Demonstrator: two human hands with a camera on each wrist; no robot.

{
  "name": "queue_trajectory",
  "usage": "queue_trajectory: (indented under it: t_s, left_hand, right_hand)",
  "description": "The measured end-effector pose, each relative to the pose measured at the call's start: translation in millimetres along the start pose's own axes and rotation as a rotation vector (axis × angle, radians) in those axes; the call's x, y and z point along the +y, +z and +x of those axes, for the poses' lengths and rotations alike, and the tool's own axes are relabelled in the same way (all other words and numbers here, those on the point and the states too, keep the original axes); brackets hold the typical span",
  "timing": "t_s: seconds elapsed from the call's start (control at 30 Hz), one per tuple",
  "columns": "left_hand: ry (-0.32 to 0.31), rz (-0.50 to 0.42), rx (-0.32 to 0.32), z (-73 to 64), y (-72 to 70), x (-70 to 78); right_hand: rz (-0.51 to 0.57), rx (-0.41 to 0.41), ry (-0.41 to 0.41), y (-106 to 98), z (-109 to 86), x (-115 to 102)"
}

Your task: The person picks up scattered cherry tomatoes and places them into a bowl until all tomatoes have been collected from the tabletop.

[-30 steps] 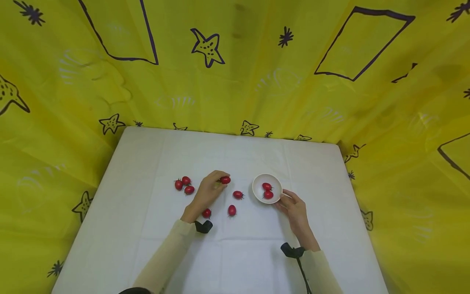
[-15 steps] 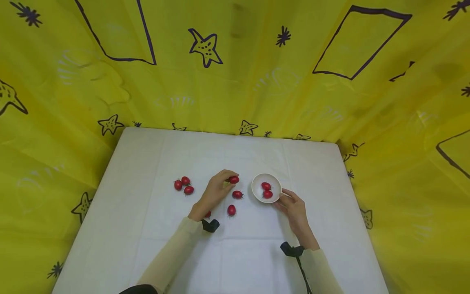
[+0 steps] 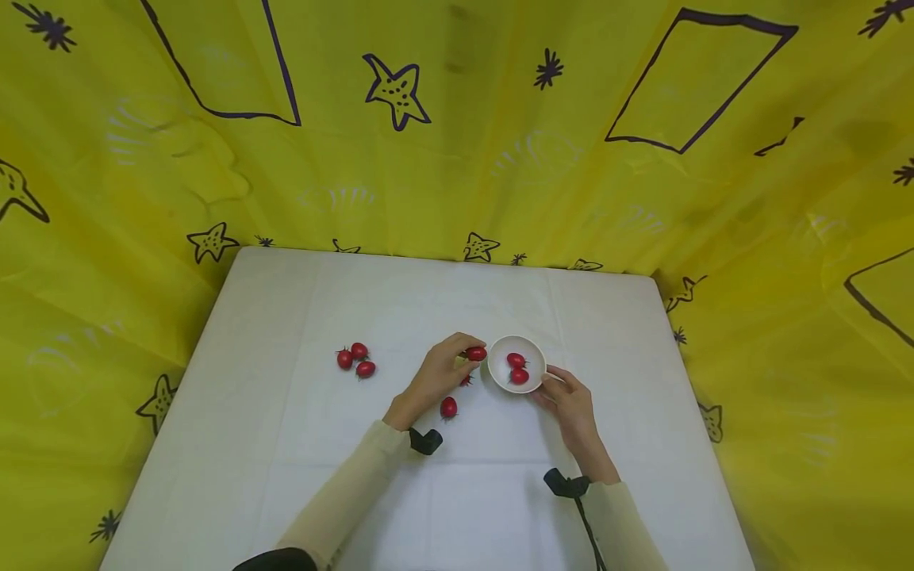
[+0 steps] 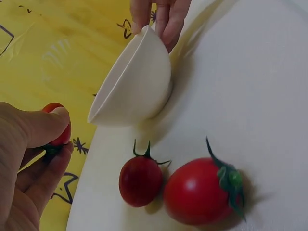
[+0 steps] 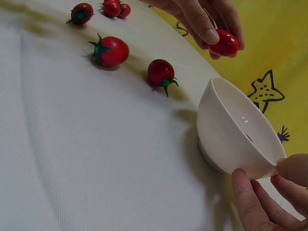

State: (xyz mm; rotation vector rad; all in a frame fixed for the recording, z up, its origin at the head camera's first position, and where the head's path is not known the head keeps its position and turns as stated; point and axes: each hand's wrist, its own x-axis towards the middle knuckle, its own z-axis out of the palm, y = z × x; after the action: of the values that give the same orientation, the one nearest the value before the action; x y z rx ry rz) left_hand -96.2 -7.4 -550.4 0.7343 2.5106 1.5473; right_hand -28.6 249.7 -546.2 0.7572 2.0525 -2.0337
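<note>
Cherry tomato [image 3: 476, 354], little and red, sits up off the counter [image 3: 428, 500], pinched between the thumb and fingers of our left hand [image 3: 440, 371]. It is just left of the white bowl [image 3: 500, 370], and the right wrist view shows a gap between them. Its long way runs sideways, roughly toward the bowl, with the green stem end tucked by our fingers. Our left hand is the one at it; our right hand [image 3: 570, 406] is over on the bowl's right side, thumb at the rim and fingers bent round the outside.

Two tomatoes [image 3: 519, 377] lie in the bowl. All of the skins look smooth and shiny, like fat eggs with spiky green caps. The bowl is round, smooth and hard-looking; we cannot tell if it is china or plastic. White cloth [image 5: 106, 159] with a fine weave and soft creases covers the counter.
</note>
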Motion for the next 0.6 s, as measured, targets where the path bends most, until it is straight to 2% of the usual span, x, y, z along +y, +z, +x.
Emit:
queue_trajectory:
  t_s: [0.23,0.43,0.6]
  left_hand:
    - [0.082,-0.001,-0.021,4.8,12.5,6.5]
    - [0.092,0.009,-0.062,8.9,23.8,11.1]
    - [0.087,-0.03,-0.096,10.4,30.0,12.6]
  right_hand:
    - [-0.019,0.0,0.011,-0.2,-0.5,0.0]
    - [-0.027,-0.003,0.012,-0.8,-1.5,0.0]
    - [-0.018,-0.004,-0.005,-0.3,-1.5,0.7]
